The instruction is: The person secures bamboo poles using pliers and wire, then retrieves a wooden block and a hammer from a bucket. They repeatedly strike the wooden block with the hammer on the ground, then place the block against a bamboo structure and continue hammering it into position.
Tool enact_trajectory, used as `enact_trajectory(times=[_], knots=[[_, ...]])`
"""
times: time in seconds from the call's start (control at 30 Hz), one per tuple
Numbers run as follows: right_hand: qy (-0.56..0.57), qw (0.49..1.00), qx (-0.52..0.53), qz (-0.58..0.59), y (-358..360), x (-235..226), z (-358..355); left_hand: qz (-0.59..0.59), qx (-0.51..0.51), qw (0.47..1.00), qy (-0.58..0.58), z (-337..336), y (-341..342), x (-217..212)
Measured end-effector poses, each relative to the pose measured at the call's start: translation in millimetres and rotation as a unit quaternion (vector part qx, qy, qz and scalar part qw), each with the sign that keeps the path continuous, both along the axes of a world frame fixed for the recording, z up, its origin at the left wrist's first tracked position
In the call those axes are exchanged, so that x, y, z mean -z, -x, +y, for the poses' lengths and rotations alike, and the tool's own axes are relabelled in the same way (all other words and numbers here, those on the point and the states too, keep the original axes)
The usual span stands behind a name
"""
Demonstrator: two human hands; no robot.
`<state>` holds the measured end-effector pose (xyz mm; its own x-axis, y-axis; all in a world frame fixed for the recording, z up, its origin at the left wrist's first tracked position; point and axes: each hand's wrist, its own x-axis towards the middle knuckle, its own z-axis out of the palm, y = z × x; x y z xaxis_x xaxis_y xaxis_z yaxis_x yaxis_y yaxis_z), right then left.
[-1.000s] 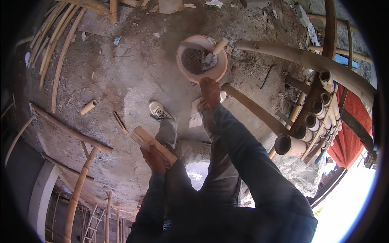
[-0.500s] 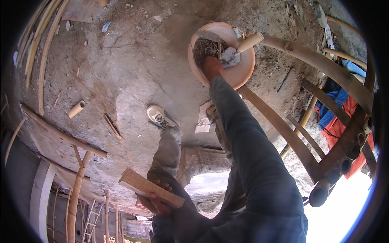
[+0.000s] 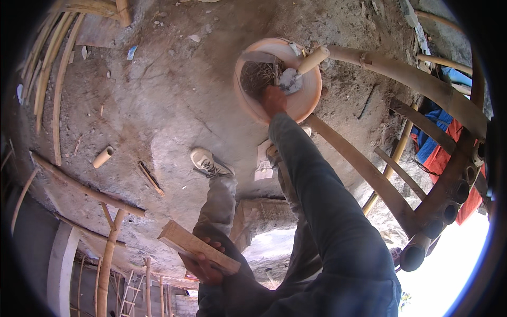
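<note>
My right hand (image 3: 273,100) reaches down into a round, pale orange bucket (image 3: 311,94), its fingers hidden among a heap of thin dark pieces that look like nails (image 3: 257,76). Beside the hand, inside the bucket, lies a whitish crumpled lump (image 3: 290,81). A light, round wooden handle (image 3: 313,59) sticks out over the bucket's right rim; whatever it belongs to is hidden. Near my left thigh, my left hand (image 3: 207,264) is closed around a rectangular wooden block (image 3: 198,246), held at a slant, away from the bucket.
Thick bamboo poles (image 3: 412,76) form a frame along the right, with red and blue sheeting (image 3: 449,153) behind. A short bamboo piece (image 3: 103,157) and a thin stick (image 3: 151,178) lie on the dirt floor. More poles (image 3: 68,90) lie at far left. My shoe (image 3: 206,161) stands near the bucket.
The view has shifted a little, so the bucket shows slightly lower and further left. My right hand stays inside it, and my left hand keeps hold of the wooden block.
</note>
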<state>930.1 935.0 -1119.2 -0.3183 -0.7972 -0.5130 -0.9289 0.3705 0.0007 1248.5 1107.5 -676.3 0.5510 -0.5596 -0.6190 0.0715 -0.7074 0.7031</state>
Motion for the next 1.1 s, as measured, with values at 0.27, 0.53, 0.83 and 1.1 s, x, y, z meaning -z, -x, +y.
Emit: enact_trajectory(times=[0.27, 0.53, 0.83, 1.1], knots=[[-0.032, 0.995, 0.035, -0.084, 19.0, 13.4, -9.7, -0.006, 0.032, 0.999, 0.033, 0.6, -3.8, 3.7], [0.012, 0.898, 0.224, -0.379, 22.7, -64.4, -6.5, 0.057, 0.033, 0.998, 0.009, 22.1, 2.6, -2.4], [0.022, 0.995, -0.09, -0.049, 19.2, -46.0, -31.8, 0.034, 0.014, 0.999, 0.011, 21.2, -0.3, -1.6], [-0.008, 0.917, -0.395, 0.054, 19.5, -24.8, -27.6, 0.038, 0.022, 0.999, 0.029, 22.3, -10.7, -2.8]])
